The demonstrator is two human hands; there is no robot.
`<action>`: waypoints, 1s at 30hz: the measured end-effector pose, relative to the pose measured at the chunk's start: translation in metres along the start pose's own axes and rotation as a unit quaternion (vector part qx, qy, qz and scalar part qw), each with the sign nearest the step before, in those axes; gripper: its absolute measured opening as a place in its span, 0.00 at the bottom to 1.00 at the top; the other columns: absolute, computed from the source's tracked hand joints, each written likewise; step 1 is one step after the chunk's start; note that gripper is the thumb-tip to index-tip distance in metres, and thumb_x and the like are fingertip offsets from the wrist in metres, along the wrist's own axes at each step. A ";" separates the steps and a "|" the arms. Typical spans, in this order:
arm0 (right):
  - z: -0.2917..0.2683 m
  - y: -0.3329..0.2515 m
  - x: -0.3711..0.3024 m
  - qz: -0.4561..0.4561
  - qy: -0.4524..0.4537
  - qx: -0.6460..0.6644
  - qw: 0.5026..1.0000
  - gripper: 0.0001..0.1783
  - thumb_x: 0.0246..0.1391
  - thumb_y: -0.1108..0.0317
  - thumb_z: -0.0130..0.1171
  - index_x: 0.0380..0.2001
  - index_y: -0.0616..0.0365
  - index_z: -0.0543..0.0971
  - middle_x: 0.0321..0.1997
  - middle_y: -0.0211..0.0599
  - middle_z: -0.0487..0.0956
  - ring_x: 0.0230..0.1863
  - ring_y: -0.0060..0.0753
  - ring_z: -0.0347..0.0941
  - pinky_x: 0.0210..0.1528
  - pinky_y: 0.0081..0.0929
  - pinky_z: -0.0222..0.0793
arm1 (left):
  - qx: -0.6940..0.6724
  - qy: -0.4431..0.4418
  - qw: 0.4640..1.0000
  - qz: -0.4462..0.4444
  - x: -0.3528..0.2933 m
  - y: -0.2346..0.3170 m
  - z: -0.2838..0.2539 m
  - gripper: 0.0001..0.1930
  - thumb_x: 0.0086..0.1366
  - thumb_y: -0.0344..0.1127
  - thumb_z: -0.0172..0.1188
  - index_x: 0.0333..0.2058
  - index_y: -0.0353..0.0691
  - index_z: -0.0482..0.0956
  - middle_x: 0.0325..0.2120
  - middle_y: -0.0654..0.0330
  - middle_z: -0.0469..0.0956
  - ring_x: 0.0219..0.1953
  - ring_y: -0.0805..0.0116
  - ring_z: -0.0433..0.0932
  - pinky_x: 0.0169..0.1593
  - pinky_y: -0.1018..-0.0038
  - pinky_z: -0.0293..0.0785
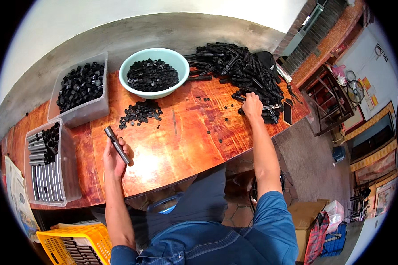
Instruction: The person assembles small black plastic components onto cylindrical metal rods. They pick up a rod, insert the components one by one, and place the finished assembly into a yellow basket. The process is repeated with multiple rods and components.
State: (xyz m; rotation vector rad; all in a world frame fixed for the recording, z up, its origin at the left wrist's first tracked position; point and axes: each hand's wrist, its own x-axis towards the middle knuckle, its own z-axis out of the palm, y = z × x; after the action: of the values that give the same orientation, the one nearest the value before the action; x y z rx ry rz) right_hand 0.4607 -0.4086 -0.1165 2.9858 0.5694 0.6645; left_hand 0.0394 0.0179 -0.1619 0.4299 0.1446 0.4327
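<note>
My left hand (115, 158) is closed around a dark, shiny metal tube (118, 145), held tilted above the front of the wooden table. My right hand (252, 107) is at the near edge of a big heap of slim black rod-like parts (234, 62). Its fingers are curled down among the parts, and whatever they grip is hidden. Beside that hand lie several shinier rods (272, 107). Between my hands, toward the left, small black caps (140, 114) lie in a loose pile on the tabletop.
A pale green basin (184, 73) of black discs stands at the back. To its left are a clear bin (86, 115) of black caps and another clear bin (72, 179) of tubes. A phone (288, 113) lies near the right edge. A yellow crate (102, 240) stands below left.
</note>
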 end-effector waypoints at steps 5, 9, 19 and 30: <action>0.012 0.002 0.009 -0.041 0.008 -0.041 0.998 0.07 0.53 0.76 0.64 0.37 0.60 0.84 0.44 0.45 0.78 0.49 0.51 0.79 0.49 0.44 0.79 | -0.001 0.019 1.000 -0.009 0.002 0.000 0.006 0.21 0.80 0.54 0.49 0.57 0.44 0.73 0.32 0.59 0.76 0.31 0.64 0.76 0.38 0.69 0.78; 0.000 -0.005 0.010 -0.074 0.028 -0.091 0.993 0.09 0.50 0.78 0.67 0.38 0.61 0.83 0.41 0.45 0.77 0.46 0.49 0.79 0.45 0.42 0.80 | -0.021 0.015 1.000 0.000 0.004 -0.001 0.004 0.22 0.80 0.56 0.48 0.55 0.44 0.72 0.29 0.60 0.74 0.30 0.64 0.76 0.35 0.69 0.78; -0.093 -0.199 -0.097 -0.111 0.076 0.575 0.807 0.17 0.58 0.81 0.59 0.50 0.58 0.83 0.36 0.45 0.87 0.34 0.35 0.87 0.37 0.30 0.81 | -0.021 0.060 0.997 -0.039 0.002 0.001 0.004 0.20 0.77 0.54 0.54 0.47 0.42 0.76 0.29 0.59 0.77 0.31 0.61 0.78 0.37 0.68 0.77; -0.113 -0.353 -0.181 -0.359 -0.165 0.647 0.652 0.23 0.56 0.87 0.57 0.53 0.55 0.82 0.43 0.45 0.86 0.40 0.42 0.86 0.43 0.32 0.80 | 0.073 0.056 0.996 0.019 -0.005 0.002 0.000 0.17 0.73 0.45 0.63 0.52 0.41 0.74 0.45 0.51 0.83 0.38 0.62 0.84 0.44 0.66 0.85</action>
State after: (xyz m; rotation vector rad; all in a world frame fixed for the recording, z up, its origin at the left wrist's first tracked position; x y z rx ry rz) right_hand 0.1392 -0.1497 -0.1249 2.9410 2.9151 -0.6946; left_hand 0.0343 0.0172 -0.1606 0.5520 0.2790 0.4859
